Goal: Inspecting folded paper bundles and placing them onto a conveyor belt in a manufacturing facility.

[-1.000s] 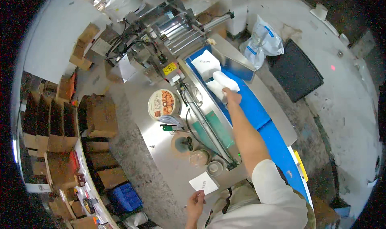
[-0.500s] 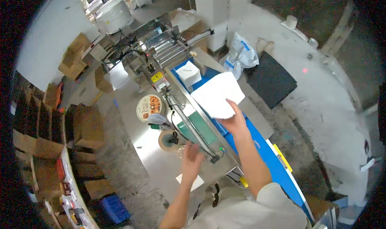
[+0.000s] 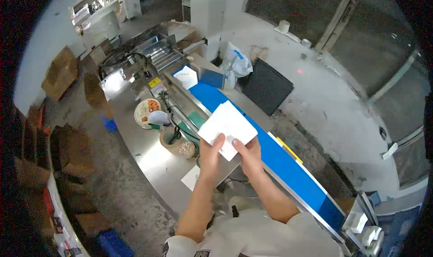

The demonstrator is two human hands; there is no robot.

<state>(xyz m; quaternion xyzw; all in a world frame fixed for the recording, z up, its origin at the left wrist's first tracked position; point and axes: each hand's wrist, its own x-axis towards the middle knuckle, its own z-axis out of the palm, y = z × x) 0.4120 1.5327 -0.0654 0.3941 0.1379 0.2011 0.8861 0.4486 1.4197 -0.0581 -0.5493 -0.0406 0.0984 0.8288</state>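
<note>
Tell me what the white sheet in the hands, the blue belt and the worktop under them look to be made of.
White sheet: probably paper or thin card, matte, flat with crisp corners, held by left hand and right hand.
Blue belt: likely rubber or plastic, smooth, evenly coloured.
Worktop: apparently stainless steel, grey with a dull brushed sheen.

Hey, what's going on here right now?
A person in a white top holds a flat white packet up in both hands, the left hand and right hand gripping its near edge. Below runs a blue conveyor belt beside a steel worktable. Another white packet lies farther up the belt, near the machine's rollers.
</note>
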